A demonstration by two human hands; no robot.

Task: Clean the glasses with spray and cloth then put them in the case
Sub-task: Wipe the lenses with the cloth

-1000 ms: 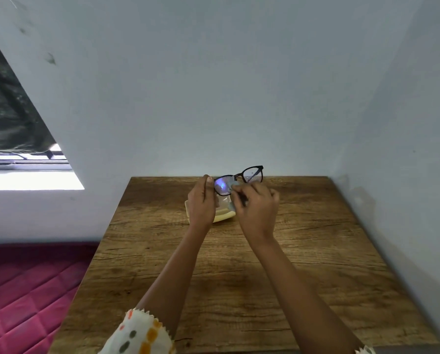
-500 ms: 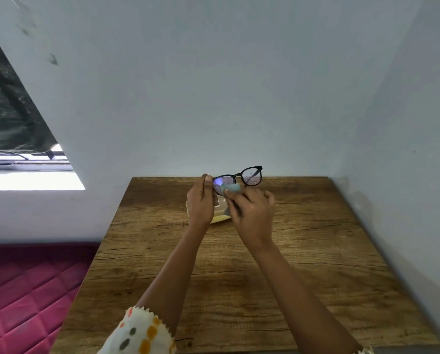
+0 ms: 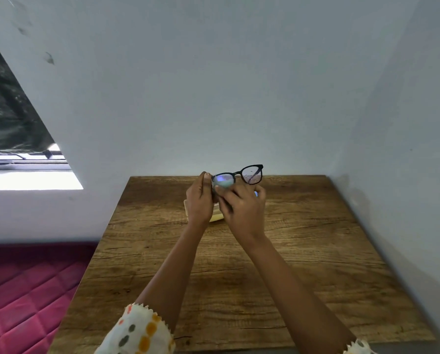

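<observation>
— What's the surface here?
— A wooden table (image 3: 316,277), brown with dark grain lines, set into a corner.
— And behind it?
— A pale wall (image 3: 213,85) with a few dark smudges (image 3: 49,58) high on the left. A second pale wall (image 3: 413,123) runs along the right.
— Anything off to the left?
— A bright window (image 3: 27,178) with something dark above it, too unclear to name. Below that is a pink quilted mat (image 3: 22,290) beside the table.

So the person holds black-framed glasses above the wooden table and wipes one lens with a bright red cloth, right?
Not quite: the cloth is pale blue, not red. The head view shows the right hand pressing it to one lens of the black-framed glasses, which the left hand holds above the wooden table.
</observation>
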